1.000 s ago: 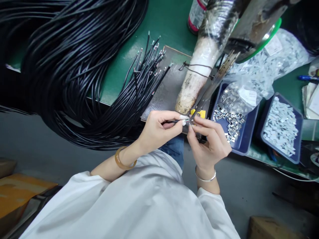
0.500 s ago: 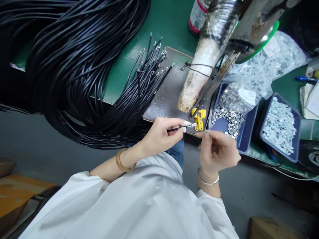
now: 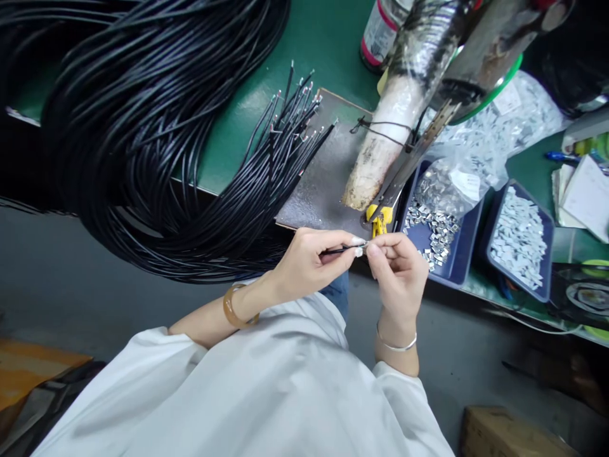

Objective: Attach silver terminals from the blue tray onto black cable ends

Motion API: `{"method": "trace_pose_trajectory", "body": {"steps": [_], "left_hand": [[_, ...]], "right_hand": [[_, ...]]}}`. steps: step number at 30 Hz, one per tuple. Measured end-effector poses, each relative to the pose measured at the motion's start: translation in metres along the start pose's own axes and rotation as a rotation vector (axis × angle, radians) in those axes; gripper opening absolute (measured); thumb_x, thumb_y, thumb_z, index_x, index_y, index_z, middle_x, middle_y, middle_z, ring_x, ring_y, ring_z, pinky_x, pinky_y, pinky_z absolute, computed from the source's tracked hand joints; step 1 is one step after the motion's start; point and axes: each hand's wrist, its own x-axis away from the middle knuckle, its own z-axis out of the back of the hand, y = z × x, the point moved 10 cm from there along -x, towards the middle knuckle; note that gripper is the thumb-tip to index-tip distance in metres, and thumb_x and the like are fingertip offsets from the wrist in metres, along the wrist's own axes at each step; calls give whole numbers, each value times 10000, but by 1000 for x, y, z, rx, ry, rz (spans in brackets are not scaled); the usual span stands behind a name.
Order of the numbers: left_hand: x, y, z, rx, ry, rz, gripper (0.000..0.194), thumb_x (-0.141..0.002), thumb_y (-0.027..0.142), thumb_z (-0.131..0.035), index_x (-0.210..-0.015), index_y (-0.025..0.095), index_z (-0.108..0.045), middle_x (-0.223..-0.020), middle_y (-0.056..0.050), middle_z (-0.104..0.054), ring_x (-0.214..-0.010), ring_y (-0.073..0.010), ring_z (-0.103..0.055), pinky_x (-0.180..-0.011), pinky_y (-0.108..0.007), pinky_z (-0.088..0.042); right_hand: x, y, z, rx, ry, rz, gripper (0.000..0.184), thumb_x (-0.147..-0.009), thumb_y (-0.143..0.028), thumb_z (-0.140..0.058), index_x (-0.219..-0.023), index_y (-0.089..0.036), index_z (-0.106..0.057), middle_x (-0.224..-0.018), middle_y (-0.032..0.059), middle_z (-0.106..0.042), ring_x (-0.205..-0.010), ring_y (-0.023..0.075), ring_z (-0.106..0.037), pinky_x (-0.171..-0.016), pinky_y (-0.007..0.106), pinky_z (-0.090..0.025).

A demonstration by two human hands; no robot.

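Between thumb and forefinger, my left hand (image 3: 307, 261) pinches a thin black cable (image 3: 335, 250) close to its end. My right hand (image 3: 400, 270) is closed at that end, its fingertips pinching the small connector (image 3: 364, 245), which is mostly covered by the fingers. Both hands meet just in front of the bench edge. Behind the fingertips is a yellow holder (image 3: 379, 217), partly hidden, at the foot of a metal bar (image 3: 413, 164). Left of it, a large bundle of black cables (image 3: 266, 184) lies with stripped ends on a dark plate (image 3: 328, 171).
A wrapped, tape-bound post (image 3: 375, 152) slants over the plate. To the right stand a blue bin (image 3: 464, 254) of metal clips and a blue tray (image 3: 547, 254) of pale small parts. Behind them lie a plastic bag (image 3: 528, 117) of parts and a jar (image 3: 379, 38).
My right hand has moved left and its fingertips have closed on the connector at the cable's end. The left hand keeps its pinch on the cable. The view has shifted slightly.
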Motion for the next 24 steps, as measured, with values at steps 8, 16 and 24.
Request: {"method": "trace_pose_trajectory", "body": {"steps": [8, 16, 24], "left_hand": [[-6, -16, 2, 77, 62, 134, 164, -859, 175, -638, -875, 115, -790, -683, -26, -702, -533, -68, -473, -498, -181, -367], [-15, -31, -1, 187, 92, 274, 138, -819, 211, -664, -801, 117, -764, -660, -10, -664, -525, -56, -442, -465, -171, -316], [-17, -29, 2, 224, 111, 274, 114, -809, 195, -691, -814, 119, -775, -650, -11, -671, -513, -54, -455, -474, -171, -347]], "right_hand": [[16, -28, 29, 178, 366, 364, 233, -929, -117, -592, -1129, -236, -594, -875, -13, -760, -619, 131, -724, -541, 248, -581], [12, -36, 8, 396, 317, 541, 212, -831, -67, -710, -950, -225, -634, -1037, 38, -770, -900, 163, -752, -782, 307, -642], [9, -39, 12, 402, 349, 538, 200, -815, -88, -740, -923, -232, -652, -1018, 24, -764, -892, 170, -745, -786, 331, -633]]}}
